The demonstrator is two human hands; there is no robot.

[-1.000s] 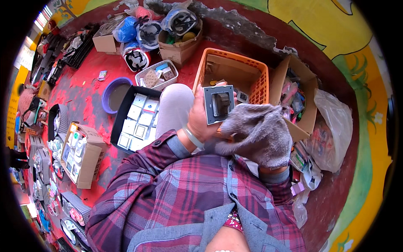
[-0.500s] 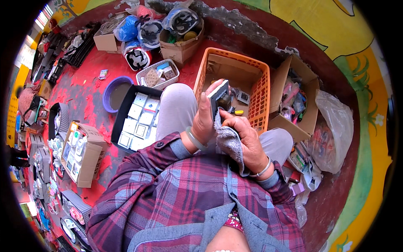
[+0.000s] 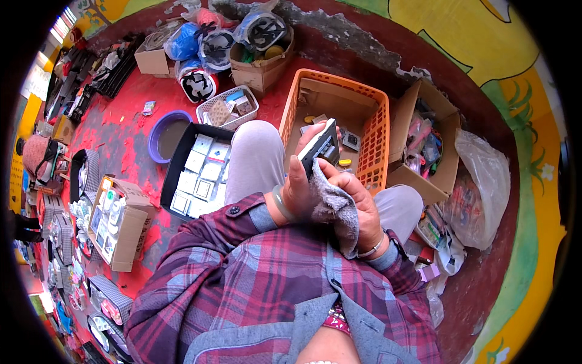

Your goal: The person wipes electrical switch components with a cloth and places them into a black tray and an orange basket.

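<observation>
My left hand grips a flat square switch plate, white-edged with a dark face, turned edge-on above my lap. My right hand holds a grey cloth pressed against the plate's lower side. Both hands sit together in front of the orange plastic basket, over my grey trousers. I wear a plaid shirt, with a bangle on each wrist.
A black tray of white square plates lies left of my knee. Around it on the red floor are a blue bowl, a grey basket of parts, cardboard boxes, a box of small parts, and plastic bags on the right.
The plate has turned from face-up to edge-on. The cloth, earlier draped over my right hand, is now bunched under the plate as my right hand moved in close below it.
</observation>
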